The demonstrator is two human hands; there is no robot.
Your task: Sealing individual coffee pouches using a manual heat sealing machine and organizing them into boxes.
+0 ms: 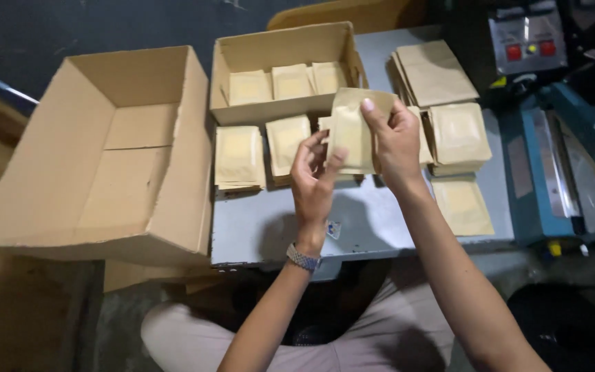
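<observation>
- The right hand (395,134) pinches a brown pouch (352,131) by its top edge; the left hand (313,176) has its fingers closed on the lower side; both hold it up over the counter (366,220).
- Stacks of pouches (239,158) lie flat below; more stand in the small box (280,52); the big box (105,151) sits to the left.
- To do this well, I think the pouch should stay flat; hold only its edges; line it up with a stack.
</observation>
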